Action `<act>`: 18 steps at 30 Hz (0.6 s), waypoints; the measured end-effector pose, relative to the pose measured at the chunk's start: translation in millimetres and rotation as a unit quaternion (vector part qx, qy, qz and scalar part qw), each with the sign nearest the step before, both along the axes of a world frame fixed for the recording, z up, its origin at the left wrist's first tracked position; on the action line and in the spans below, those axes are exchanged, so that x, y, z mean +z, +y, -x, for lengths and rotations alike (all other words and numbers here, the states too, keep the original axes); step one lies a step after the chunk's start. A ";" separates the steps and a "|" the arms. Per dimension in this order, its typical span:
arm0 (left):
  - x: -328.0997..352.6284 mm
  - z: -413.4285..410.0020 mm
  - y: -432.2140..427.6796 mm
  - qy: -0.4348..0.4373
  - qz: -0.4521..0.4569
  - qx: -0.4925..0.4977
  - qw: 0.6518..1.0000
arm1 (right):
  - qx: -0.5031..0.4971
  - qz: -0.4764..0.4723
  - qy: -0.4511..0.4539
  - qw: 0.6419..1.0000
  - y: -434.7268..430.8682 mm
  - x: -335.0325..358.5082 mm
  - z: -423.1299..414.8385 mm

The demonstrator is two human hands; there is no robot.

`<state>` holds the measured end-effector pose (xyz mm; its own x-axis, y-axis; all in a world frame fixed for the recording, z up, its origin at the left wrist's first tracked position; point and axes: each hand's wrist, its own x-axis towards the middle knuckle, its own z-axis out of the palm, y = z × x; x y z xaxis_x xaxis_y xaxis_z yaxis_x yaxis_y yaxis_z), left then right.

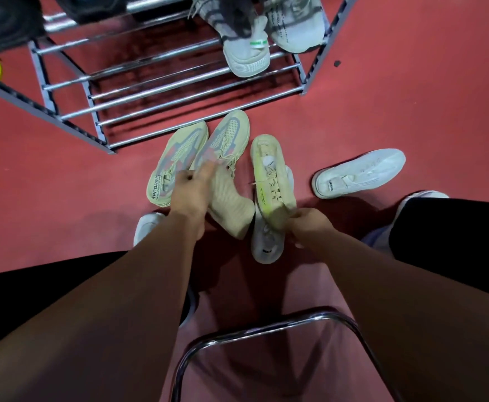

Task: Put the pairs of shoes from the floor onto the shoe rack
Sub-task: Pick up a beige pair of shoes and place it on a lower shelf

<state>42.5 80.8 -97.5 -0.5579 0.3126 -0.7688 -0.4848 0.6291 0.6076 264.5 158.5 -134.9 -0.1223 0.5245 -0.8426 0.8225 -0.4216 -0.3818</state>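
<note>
Gripping shoes with left hand [189, 188] and right hand [310, 224], both reaching low toward the rack [196, 101].

Pinching the collars of the beige pair [228, 134] between the left hand's curled fingers and thumb, toes pointing away at the rack just beyond the fingertips. Clasping the heel of a yellow-edged shoe [269, 175] in the right hand, holding it tilted over a white shoe [266, 245] lying under that hand on the floor [411, 82]. Reaching nowhere near a second white shoe [359, 172], lying flat to the right of the right hand. Facing a grey pair [246, 56] resting on the rack's rails, well beyond both hands, and dark shoes [5, 21] far past the left hand. Stretching both forearms out above a chrome bar [281, 323], nearer than the wrists.
</note>
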 end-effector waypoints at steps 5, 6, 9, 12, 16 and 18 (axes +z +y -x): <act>-10.7 11.9 8.3 -0.157 -0.113 0.191 0.962 | -0.036 -0.032 -0.041 0.998 17.6 -15.8 2.7; -14.0 11.4 11.0 -0.169 -0.133 0.217 0.952 | -0.042 -0.043 -0.043 0.997 21.1 -18.6 4.0; -24.0 11.4 18.3 -0.204 -0.177 0.282 0.921 | -0.111 0.007 -0.024 0.994 27.2 -23.5 7.4; -33.9 9.3 19.6 -0.233 -0.164 0.290 0.914 | -0.152 0.062 -0.003 0.986 27.3 -28.2 9.7; -55.8 -13.5 9.8 -0.211 -0.027 0.169 0.962 | -0.201 0.078 0.010 0.976 24.7 -35.1 9.6; -64.5 -28.3 -0.5 -0.231 0.029 0.110 0.966 | -0.220 0.095 0.013 0.971 22.4 -38.2 9.7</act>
